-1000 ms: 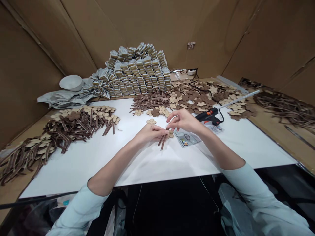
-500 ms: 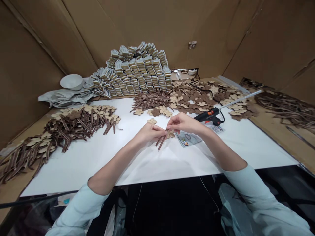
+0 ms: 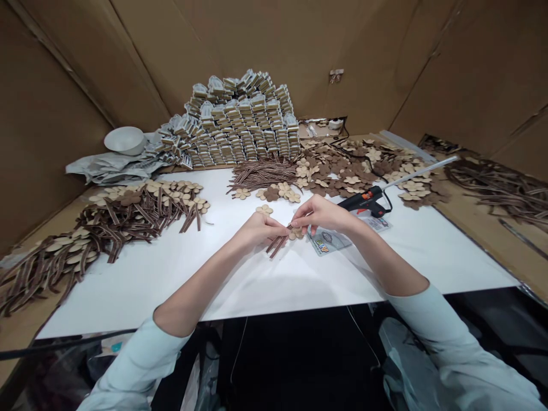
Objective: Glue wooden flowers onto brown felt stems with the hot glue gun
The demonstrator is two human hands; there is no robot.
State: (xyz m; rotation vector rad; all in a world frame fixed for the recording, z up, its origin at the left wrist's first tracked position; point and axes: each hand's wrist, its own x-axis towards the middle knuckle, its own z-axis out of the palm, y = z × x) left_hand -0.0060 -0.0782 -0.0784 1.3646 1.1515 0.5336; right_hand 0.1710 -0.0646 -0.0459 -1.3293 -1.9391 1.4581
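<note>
My left hand is curled, pinching the brown ribbon strips, which now slant further left. My right hand is half-open at their top, grip unclear. A felt flower sits just beside; a glue gun lies beyond.

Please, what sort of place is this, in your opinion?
Probably a small handicraft workshop. A hot glue gun lies on the white table, brown ribbons and flower cutouts are in piles, and many small packs are stacked behind them.
</note>
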